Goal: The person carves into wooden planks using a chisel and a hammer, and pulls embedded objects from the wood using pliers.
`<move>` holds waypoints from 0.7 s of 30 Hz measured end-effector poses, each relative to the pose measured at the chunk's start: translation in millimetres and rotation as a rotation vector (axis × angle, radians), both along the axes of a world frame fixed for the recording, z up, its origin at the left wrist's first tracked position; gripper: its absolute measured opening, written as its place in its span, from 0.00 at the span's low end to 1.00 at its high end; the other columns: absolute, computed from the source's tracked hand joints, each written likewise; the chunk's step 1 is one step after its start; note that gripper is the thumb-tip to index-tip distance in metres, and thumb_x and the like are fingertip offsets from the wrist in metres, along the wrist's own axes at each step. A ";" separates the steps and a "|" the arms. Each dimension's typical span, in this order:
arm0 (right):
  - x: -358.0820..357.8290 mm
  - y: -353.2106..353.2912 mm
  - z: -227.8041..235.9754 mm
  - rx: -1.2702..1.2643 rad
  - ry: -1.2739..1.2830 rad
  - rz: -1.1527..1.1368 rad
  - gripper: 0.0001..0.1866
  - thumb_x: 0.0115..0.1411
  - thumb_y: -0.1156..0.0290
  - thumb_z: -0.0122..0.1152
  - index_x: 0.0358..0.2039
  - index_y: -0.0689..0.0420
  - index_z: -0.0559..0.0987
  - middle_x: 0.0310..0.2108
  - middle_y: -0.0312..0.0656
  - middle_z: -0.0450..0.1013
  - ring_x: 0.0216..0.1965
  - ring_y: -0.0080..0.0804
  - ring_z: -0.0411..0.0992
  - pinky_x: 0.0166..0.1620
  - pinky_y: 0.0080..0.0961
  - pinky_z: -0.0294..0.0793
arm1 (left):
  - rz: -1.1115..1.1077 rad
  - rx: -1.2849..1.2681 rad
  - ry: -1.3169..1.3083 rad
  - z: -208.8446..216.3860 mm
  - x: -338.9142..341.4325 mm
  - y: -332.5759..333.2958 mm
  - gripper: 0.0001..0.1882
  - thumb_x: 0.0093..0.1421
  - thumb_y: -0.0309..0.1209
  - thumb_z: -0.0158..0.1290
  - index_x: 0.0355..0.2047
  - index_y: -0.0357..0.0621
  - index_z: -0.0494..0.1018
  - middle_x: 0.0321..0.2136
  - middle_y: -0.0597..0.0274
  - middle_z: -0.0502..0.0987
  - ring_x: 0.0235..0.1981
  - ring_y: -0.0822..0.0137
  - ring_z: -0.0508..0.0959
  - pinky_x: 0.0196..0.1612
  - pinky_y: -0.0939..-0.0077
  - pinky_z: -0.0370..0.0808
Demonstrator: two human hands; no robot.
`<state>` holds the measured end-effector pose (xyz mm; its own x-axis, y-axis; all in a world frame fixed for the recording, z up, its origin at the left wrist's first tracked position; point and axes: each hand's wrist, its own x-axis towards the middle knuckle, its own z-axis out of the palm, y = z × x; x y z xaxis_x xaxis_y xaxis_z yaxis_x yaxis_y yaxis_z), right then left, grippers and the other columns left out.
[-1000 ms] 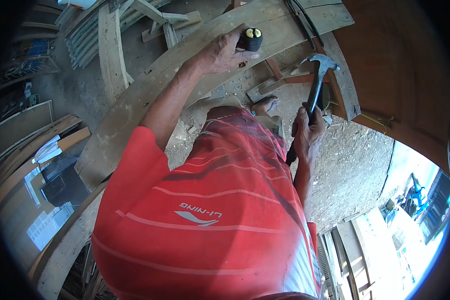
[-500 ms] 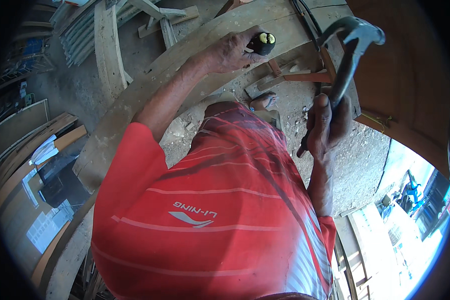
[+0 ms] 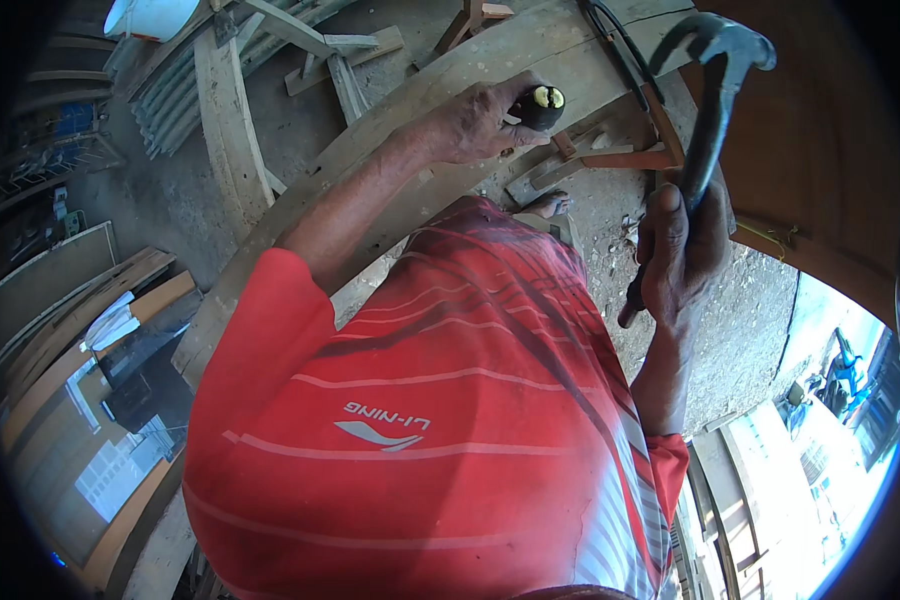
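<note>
My left hand (image 3: pixel 475 125) is closed around a tool with a black handle and a yellow end (image 3: pixel 540 106). The tool is seen end-on over the thick wooden plank (image 3: pixel 385 112), so its lower part is hidden and its exact kind does not show. On the right, a claw hammer (image 3: pixel 710 125) is gripped by my right hand (image 3: pixel 682 250) around its handle. The metal head is up and away from me, apart from the black-and-yellow tool. The dark lower end of the hammer's handle sticks out below my fingers.
A brown wooden panel (image 3: pixel 810 150) fills the far right. Dark cables or a tool frame (image 3: pixel 625 55) lie on the plank near the hammer. Timber pieces (image 3: pixel 232 130) and corrugated sheets (image 3: pixel 175 105) are at the far left; boards and papers (image 3: pixel 120 470) lie at the left.
The hammer head has risen slightly relative to the plank. My left hand still holds the tool upright over the plank. The whole view has shifted a little.
</note>
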<state>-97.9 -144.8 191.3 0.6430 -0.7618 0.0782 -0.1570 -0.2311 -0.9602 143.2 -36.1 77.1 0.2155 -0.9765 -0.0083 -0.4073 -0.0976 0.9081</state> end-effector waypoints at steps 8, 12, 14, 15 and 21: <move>-1.3 1.6 2.7 -0.017 0.498 0.148 0.20 0.72 0.55 0.57 0.49 0.61 0.75 0.23 0.32 0.67 0.21 0.19 0.63 0.26 0.21 0.63 | -0.020 0.012 0.139 -3.9 0.4 -0.5 0.25 0.61 0.32 0.65 0.55 0.44 0.66 0.43 0.52 0.82 0.46 0.53 0.83 0.51 0.57 0.78; 10.1 -4.4 55.4 -0.094 -0.249 -0.143 0.21 0.75 0.54 0.50 0.47 0.63 0.72 0.24 0.37 0.65 0.16 0.19 0.62 0.18 0.16 0.63 | -0.068 -0.048 0.062 -8.7 6.2 -2.0 0.24 0.62 0.34 0.64 0.53 0.43 0.66 0.40 0.51 0.83 0.44 0.50 0.84 0.48 0.56 0.79; 7.5 -24.2 56.1 -0.030 -0.517 -0.055 0.22 0.74 0.51 0.50 0.42 0.61 0.72 0.23 0.37 0.63 0.16 0.20 0.62 0.18 0.18 0.65 | -0.059 -0.057 0.052 -11.7 10.1 -2.6 0.24 0.62 0.34 0.64 0.53 0.43 0.66 0.40 0.51 0.83 0.44 0.49 0.83 0.47 0.57 0.79; 15.2 -15.0 47.8 -0.131 -0.496 -0.084 0.22 0.74 0.49 0.51 0.40 0.59 0.71 0.23 0.36 0.62 0.16 0.21 0.62 0.17 0.18 0.65 | -0.073 -0.079 0.064 -12.3 9.3 -5.0 0.24 0.62 0.34 0.65 0.53 0.45 0.66 0.39 0.52 0.82 0.41 0.55 0.83 0.47 0.59 0.78; 1.0 -0.6 -17.2 -0.084 0.675 0.269 0.16 0.72 0.59 0.55 0.44 0.61 0.71 0.23 0.53 0.72 0.26 0.50 0.73 0.30 0.42 0.69 | -0.134 -0.023 0.036 -15.2 10.5 -9.3 0.25 0.63 0.36 0.64 0.54 0.45 0.66 0.40 0.51 0.82 0.41 0.59 0.82 0.47 0.61 0.78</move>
